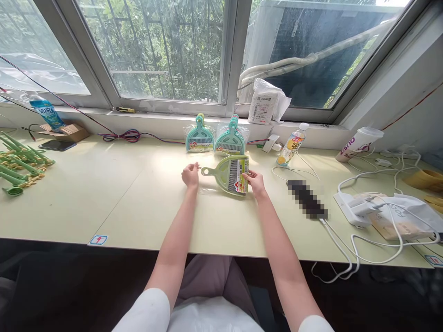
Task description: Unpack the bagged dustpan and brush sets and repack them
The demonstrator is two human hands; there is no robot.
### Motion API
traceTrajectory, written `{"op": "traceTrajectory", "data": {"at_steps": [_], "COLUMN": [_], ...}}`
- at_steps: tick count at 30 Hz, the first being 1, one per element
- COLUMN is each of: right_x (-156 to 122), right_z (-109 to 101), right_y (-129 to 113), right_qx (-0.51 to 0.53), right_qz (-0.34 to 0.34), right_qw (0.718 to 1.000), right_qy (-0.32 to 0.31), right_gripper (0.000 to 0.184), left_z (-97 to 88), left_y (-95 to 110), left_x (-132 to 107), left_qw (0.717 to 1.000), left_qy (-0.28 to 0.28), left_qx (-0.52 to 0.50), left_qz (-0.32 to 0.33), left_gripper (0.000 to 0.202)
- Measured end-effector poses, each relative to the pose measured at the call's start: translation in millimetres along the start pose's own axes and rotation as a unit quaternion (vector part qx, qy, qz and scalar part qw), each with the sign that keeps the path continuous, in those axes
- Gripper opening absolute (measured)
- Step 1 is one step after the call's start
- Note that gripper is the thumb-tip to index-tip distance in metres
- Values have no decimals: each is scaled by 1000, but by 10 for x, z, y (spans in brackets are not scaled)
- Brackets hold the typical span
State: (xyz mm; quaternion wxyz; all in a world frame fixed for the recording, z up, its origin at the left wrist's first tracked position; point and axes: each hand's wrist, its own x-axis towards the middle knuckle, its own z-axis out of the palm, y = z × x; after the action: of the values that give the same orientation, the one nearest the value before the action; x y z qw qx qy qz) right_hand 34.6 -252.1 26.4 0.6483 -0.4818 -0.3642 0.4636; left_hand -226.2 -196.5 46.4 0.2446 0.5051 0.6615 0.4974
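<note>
A light green mini dustpan (223, 174) with a grey-bristled brush (236, 175) nested in it lies sideways over the table, its looped handle pointing left. A printed label card covers the wide end. My right hand (255, 182) grips that wide end, thumb over the label. My left hand (190, 176) is closed in a pinch just left of the handle loop, apart from it; what it pinches, if anything, is too small to make out. Clear plastic film (206, 190) shows faintly below the handle. Behind stand two stacks of wrapped dustpan sets (200, 138), (230, 139) against the sill.
Green plastic handles (26, 161) are heaped at far left, near a phone (57, 145) and a blue pouch (48, 113). To the right are a drink bottle (292, 145), a paper cup (360, 144), a blurred dark device (307, 199) and a power strip (351, 210) with tangled white cables.
</note>
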Motion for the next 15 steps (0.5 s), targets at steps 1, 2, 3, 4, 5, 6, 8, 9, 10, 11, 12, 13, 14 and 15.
{"op": "traceTrajectory", "data": {"at_steps": [1,2,3,4,5,6,8,9,10,11,12,13,14,15], "right_x": [29,59,89,116,139,157,175,173,163,146,123,94,61,28], "right_z": [-47,-97,-145,-188,-221,-242,-246,-229,-199,-159,-110,-57,0,55], "right_y": [8,17,26,36,50,65,102,120,136,148,154,153,146,134], "right_qx": [19,40,61,79,91,98,97,92,87,84,84,85,89,93], "right_qz": [-7,-14,-18,-19,-18,-15,-11,-10,-10,-11,-12,-12,-11,-9], "right_qw": [999,997,993,988,984,981,980,982,984,985,987,988,989,991], "right_qy": [33,68,103,131,153,166,171,164,156,147,139,129,115,95], "right_gripper": [46,43,40,38,35,34,32,32,31,31,31,32,32,32], "left_z": [-65,-136,-207,-272,-326,-367,-397,-385,-352,-300,-228,-138,-34,79], "left_y": [-30,-53,-67,-71,-65,-49,8,45,86,126,164,197,220,232], "left_x": [45,83,112,129,133,124,75,39,0,-43,-89,-138,-191,-245], "left_qw": [998,992,984,974,966,958,950,948,951,959,973,986,993,982], "left_qy": [51,102,152,194,224,247,277,286,286,265,214,135,23,-107], "left_qx": [16,36,55,75,91,103,117,119,115,98,63,14,-54,-133], "left_qz": [-30,-58,-74,-84,-93,-98,-90,-67,-29,16,59,93,102,78], "left_gripper": [33,32,33,38,46,55,69,75,78,80,77,72,64,57]}}
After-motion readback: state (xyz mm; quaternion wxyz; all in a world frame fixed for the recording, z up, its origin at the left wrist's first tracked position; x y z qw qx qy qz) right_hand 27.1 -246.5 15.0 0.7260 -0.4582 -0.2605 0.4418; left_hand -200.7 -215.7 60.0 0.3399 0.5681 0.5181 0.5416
